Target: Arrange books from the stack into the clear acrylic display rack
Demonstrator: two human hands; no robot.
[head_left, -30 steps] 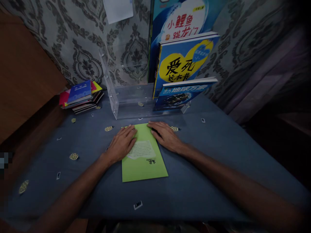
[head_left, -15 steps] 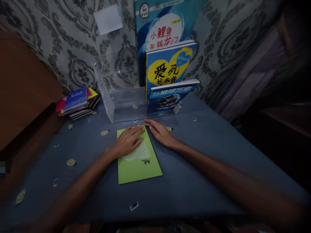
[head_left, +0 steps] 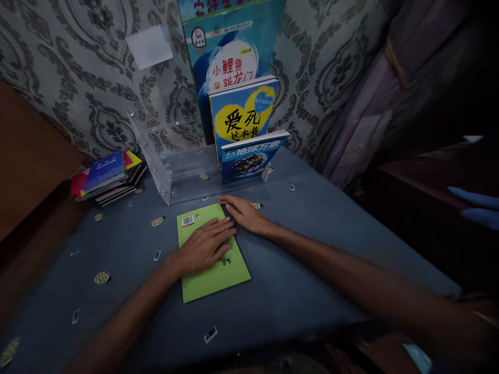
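Left hand [head_left: 206, 245]: I see it resting flat on the green book [head_left: 212, 286], fingers extended, grasping nothing.
Green-book place: on the blue tablecloth [head_left: 304, 259], barcode side up.
Right hand [head_left: 247, 214]: released, its fingertips at the book's far right corner; whether they press, I cannot tell.
Clear acrylic rack [head_left: 150, 156]: behind the hands, bearing upright blue books [head_left: 249, 162] on its right part.
Book pile [head_left: 107, 174]: left of the rack.

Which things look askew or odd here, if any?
The book stack on the left looks askew: its books lie unaligned, corners jutting out at different angles. The green book shows no visible damage.
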